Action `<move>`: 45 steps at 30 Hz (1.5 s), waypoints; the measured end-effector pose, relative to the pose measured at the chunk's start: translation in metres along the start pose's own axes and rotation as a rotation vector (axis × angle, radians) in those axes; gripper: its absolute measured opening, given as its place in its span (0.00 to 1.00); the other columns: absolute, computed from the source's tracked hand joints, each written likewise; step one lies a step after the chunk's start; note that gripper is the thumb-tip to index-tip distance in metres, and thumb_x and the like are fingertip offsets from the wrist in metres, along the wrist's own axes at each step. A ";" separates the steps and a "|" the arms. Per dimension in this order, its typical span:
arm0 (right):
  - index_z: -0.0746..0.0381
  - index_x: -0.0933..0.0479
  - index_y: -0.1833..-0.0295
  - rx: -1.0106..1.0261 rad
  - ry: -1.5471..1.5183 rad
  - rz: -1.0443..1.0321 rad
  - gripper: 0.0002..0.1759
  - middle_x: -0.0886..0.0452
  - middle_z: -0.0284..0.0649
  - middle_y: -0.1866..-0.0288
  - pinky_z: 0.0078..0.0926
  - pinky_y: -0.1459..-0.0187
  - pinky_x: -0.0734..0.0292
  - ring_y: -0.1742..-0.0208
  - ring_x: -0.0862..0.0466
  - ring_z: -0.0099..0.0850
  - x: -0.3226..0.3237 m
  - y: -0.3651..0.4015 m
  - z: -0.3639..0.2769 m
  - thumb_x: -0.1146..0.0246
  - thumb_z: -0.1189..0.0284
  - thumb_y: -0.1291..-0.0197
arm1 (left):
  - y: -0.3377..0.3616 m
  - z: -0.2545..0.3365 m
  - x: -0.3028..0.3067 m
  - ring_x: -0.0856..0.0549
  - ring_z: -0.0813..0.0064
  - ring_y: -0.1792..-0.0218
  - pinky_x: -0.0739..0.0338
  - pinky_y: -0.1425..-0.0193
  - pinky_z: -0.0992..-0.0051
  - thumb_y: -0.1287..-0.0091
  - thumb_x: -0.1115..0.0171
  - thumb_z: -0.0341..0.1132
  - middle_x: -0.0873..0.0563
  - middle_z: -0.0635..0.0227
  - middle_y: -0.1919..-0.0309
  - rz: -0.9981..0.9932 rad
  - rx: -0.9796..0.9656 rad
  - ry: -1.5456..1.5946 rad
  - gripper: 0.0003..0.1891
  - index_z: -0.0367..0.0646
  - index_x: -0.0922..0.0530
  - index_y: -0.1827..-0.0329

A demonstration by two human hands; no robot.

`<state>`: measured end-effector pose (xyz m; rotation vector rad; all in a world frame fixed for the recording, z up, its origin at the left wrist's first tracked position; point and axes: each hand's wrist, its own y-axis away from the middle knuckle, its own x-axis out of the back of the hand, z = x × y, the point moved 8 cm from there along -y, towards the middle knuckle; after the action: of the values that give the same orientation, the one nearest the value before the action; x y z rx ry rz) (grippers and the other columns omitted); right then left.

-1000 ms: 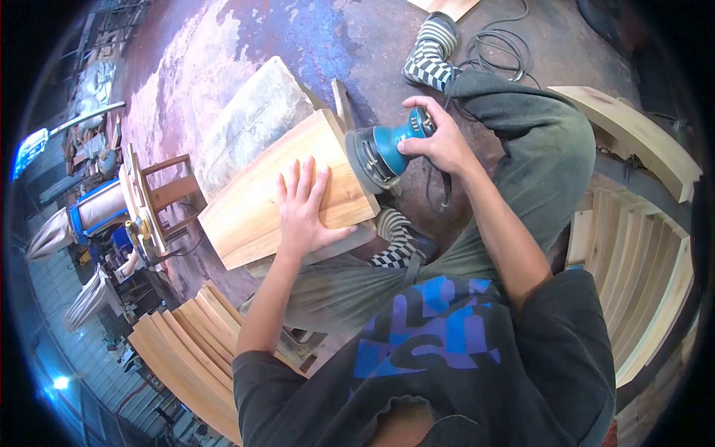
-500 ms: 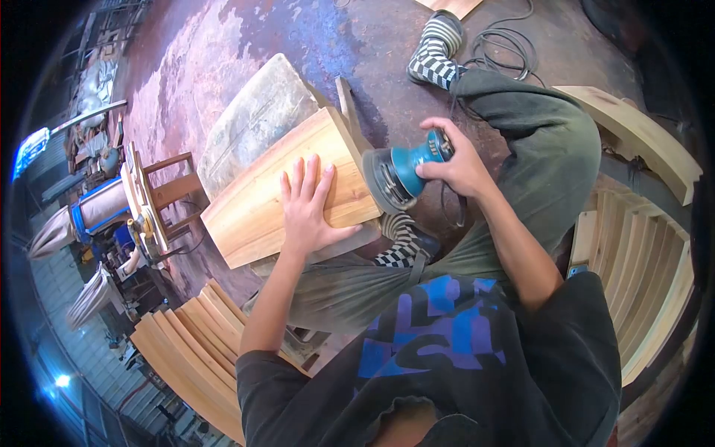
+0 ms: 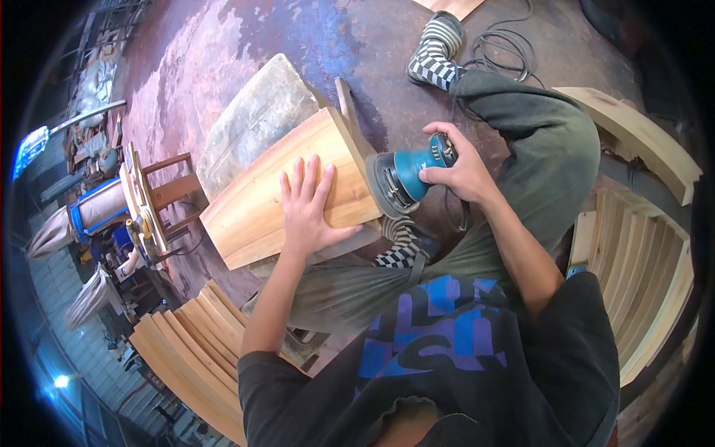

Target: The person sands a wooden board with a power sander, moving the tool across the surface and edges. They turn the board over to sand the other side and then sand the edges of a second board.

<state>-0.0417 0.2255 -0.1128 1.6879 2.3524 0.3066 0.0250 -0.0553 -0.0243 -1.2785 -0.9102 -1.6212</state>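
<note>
A pale wooden board (image 3: 261,194) rests tilted on a worn, dusty support block (image 3: 249,123). My left hand (image 3: 309,212) lies flat on the board's upper face with its fingers spread. In my right hand (image 3: 465,167) is a teal orbital sander (image 3: 411,173), my fingers wrapped round its body. The sander is turned on its side, its round pad against the board's right end edge. A dark cord hangs from the sander below my right hand.
Curved wooden pieces (image 3: 190,335) are stacked at lower left, and more wooden pieces (image 3: 633,276) at right. A curved plank (image 3: 633,134) lies at upper right. Coiled cable (image 3: 510,48) lies on the floor near my foot. Machines with dust bags (image 3: 100,205) stand at left.
The sander and my right hand have shifted slightly to the right and down along the board's end edge. My left hand and the board stay in place.
</note>
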 end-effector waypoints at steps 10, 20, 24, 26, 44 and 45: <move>0.58 0.23 0.30 0.048 -0.020 0.076 0.42 0.19 0.39 0.37 0.32 0.30 0.26 0.36 0.19 0.33 0.000 -0.014 -0.006 0.18 0.68 0.55 | 0.001 0.001 0.000 0.44 0.39 0.11 0.57 0.13 0.30 0.54 0.22 0.75 0.38 0.50 0.12 -0.005 0.009 0.003 0.64 0.50 0.31 0.14; 0.57 0.23 0.29 -0.009 -0.073 0.060 0.43 0.19 0.40 0.37 0.33 0.30 0.26 0.35 0.19 0.34 -0.002 -0.016 0.002 0.18 0.68 0.56 | 0.000 0.000 0.000 0.44 0.39 0.11 0.58 0.13 0.29 0.53 0.22 0.75 0.38 0.49 0.12 -0.018 0.012 0.001 0.64 0.49 0.31 0.14; 0.57 0.24 0.29 0.076 -0.001 0.090 0.43 0.20 0.38 0.38 0.31 0.32 0.26 0.38 0.20 0.31 0.001 -0.018 -0.004 0.18 0.68 0.54 | 0.000 0.001 0.000 0.44 0.38 0.11 0.58 0.13 0.30 0.53 0.22 0.75 0.37 0.49 0.12 -0.017 0.018 -0.002 0.64 0.49 0.30 0.14; 0.57 0.24 0.29 0.083 -0.009 0.085 0.42 0.22 0.36 0.39 0.29 0.34 0.26 0.41 0.21 0.28 0.000 -0.017 -0.005 0.17 0.69 0.53 | -0.001 0.001 0.001 0.44 0.38 0.12 0.58 0.13 0.30 0.53 0.22 0.75 0.37 0.49 0.12 -0.017 0.017 -0.005 0.64 0.49 0.30 0.14; 0.57 0.23 0.29 0.139 -0.062 0.127 0.44 0.18 0.45 0.34 0.36 0.28 0.27 0.32 0.20 0.39 -0.002 -0.064 -0.018 0.17 0.64 0.55 | -0.001 0.002 0.001 0.44 0.39 0.12 0.57 0.13 0.30 0.54 0.22 0.76 0.37 0.50 0.12 -0.006 0.003 -0.023 0.65 0.49 0.31 0.13; 0.57 0.23 0.29 0.115 -0.060 0.110 0.44 0.18 0.45 0.34 0.36 0.28 0.27 0.32 0.19 0.39 -0.003 -0.060 -0.017 0.17 0.64 0.55 | 0.000 0.002 0.001 0.44 0.39 0.12 0.57 0.13 0.30 0.54 0.22 0.76 0.37 0.50 0.12 -0.004 0.004 -0.022 0.65 0.49 0.31 0.13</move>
<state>-0.1002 0.2035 -0.1144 1.8562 2.2787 0.1399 0.0253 -0.0532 -0.0233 -1.2951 -0.9291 -1.6109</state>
